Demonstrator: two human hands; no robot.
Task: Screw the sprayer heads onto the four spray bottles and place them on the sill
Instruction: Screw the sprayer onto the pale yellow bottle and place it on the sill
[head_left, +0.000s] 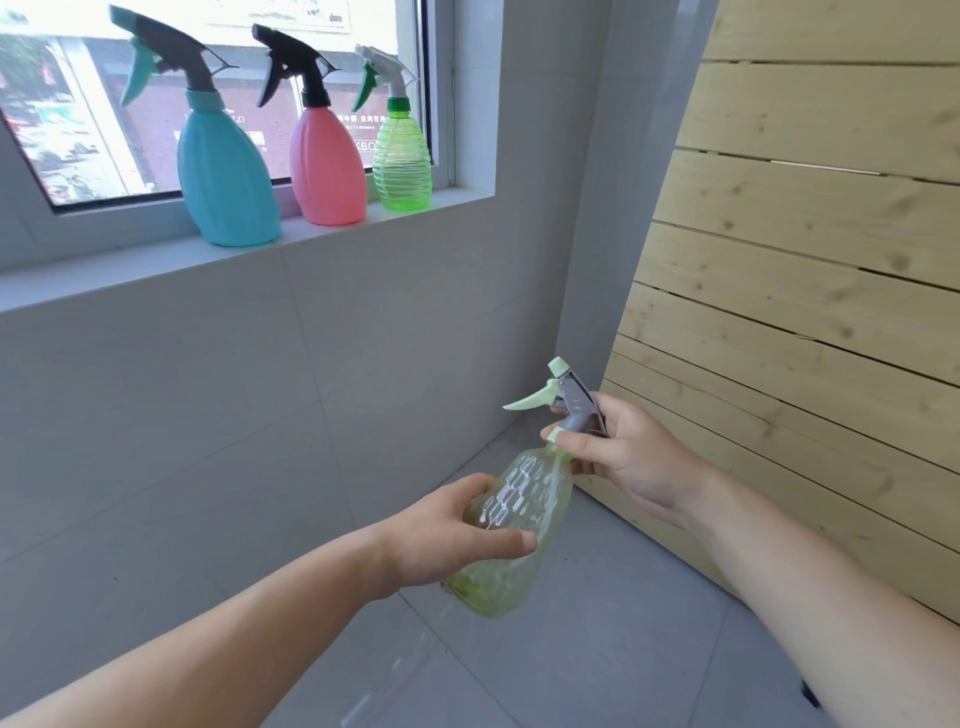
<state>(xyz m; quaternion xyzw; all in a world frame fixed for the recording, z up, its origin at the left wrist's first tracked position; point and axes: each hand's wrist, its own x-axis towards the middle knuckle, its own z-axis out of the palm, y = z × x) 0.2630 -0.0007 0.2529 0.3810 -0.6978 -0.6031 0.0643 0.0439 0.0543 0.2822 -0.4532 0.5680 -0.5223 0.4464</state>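
A pale yellow-green translucent spray bottle (524, 514) is tilted in mid-air below the sill. My left hand (447, 535) grips its body. My right hand (618, 457) is closed around the collar of its grey and mint sprayer head (563, 395), which sits on the bottle's neck. Three bottles stand upright on the white sill (130, 270) with heads on: a blue bottle (223, 176), a pink bottle (327, 166) and a small clear green bottle (402, 161).
A light wooden slatted panel (805, 260) leans against the wall on the right. Grey wall tiles run under the sill and grey floor tiles (597, 649) lie below my hands. The sill has bare room left of the blue bottle.
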